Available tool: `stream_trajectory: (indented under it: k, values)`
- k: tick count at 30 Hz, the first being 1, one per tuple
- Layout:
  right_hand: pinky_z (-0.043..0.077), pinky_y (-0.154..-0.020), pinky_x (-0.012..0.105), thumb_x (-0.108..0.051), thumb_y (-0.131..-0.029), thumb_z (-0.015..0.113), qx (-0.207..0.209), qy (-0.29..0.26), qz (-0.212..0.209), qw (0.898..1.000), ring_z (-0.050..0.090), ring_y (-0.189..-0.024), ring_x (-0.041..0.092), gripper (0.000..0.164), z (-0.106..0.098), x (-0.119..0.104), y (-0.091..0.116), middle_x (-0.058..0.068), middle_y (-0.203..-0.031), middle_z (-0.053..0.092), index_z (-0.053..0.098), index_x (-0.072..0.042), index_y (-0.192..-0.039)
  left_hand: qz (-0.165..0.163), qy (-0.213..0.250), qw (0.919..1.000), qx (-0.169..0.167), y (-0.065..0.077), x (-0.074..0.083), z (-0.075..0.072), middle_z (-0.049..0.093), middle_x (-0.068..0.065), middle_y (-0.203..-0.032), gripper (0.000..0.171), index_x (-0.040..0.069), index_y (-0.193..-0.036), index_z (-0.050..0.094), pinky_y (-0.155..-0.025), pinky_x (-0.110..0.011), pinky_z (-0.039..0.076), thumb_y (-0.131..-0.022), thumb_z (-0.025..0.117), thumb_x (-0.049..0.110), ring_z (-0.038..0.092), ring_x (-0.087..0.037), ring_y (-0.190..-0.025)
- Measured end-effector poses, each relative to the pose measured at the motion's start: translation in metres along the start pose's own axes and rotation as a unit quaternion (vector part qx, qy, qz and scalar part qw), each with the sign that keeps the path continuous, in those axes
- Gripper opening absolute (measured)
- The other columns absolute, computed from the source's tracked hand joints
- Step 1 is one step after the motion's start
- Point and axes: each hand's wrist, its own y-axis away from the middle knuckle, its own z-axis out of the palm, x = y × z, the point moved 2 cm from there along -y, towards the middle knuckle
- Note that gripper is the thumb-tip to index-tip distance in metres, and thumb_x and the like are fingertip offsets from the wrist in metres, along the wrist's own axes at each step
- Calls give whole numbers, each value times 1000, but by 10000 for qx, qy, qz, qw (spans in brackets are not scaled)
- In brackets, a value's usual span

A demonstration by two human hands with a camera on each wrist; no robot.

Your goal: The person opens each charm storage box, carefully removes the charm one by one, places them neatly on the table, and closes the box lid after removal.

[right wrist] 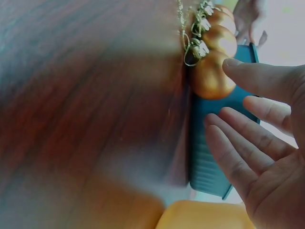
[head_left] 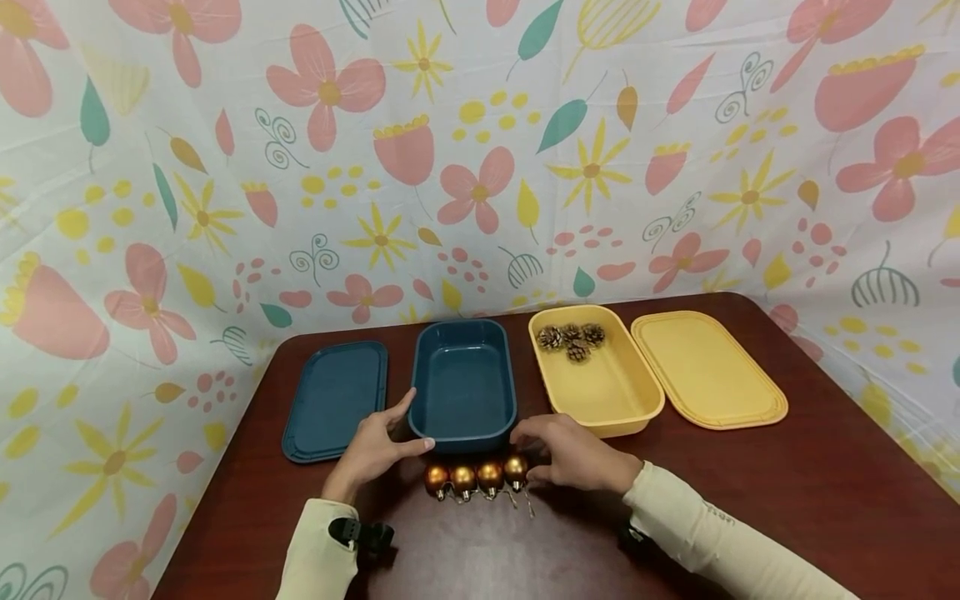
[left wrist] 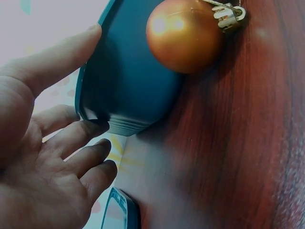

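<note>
A deep blue rectangular container [head_left: 462, 387] stands in front of me with a bare interior. My left hand [head_left: 377, 448] is at its near left corner, thumb at the near rim and fingers spread along the left side. In the left wrist view, the thumb [left wrist: 57, 59] and fingertips touch the container's wall [left wrist: 128, 71]. Several copper-gold bauble ornaments [head_left: 490, 476] with metal caps and strings lie in a row before the container. My right hand [head_left: 573, 452] is beside the rightmost bauble [right wrist: 212, 76], fingers loosely extended; the thumb tip overlaps it, and contact cannot be told.
A yellow container [head_left: 603, 387] on the right holds several pinecones [head_left: 573, 342] at its far end. Its yellow lid [head_left: 708, 371] lies to the right. The blue lid [head_left: 337, 400] lies left on the dark wooden table [head_left: 480, 550]. A flowered cloth [head_left: 480, 167] hangs behind.
</note>
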Motion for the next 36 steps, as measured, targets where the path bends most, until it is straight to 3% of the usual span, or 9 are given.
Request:
stream_trajectory:
  k: [12,21,36]
  values:
    - [61,-82,34,-5,-77,83,119,-32,-64,9999,75,-95,22,39,-10,-5,1,11,-108,73,69,-2,-113,7,-25,10000,-6,-1,2,1,32,-5,-165,92,26,-159,30,-116,-61,35,-84,81,39,35,-36,-150]
    - [58,-83,31,-12,-76,86,473,442,-98,9979,71,-94,15,37,-21,-7,4,2,-105,75,71,-8,-110,69,-42,10000,0,-2,0,2,31,-3,-165,92,25,-159,30,-117,-59,35,-84,81,38,36,-35,-150]
    - [61,-75,31,-14,-86,80,228,-449,107,9987,74,-87,15,23,-44,-4,12,3,-101,76,72,-17,-108,119,20,9999,57,0,0,4,25,-6,-167,96,24,-161,25,-118,-57,35,-84,82,34,33,-34,-151]
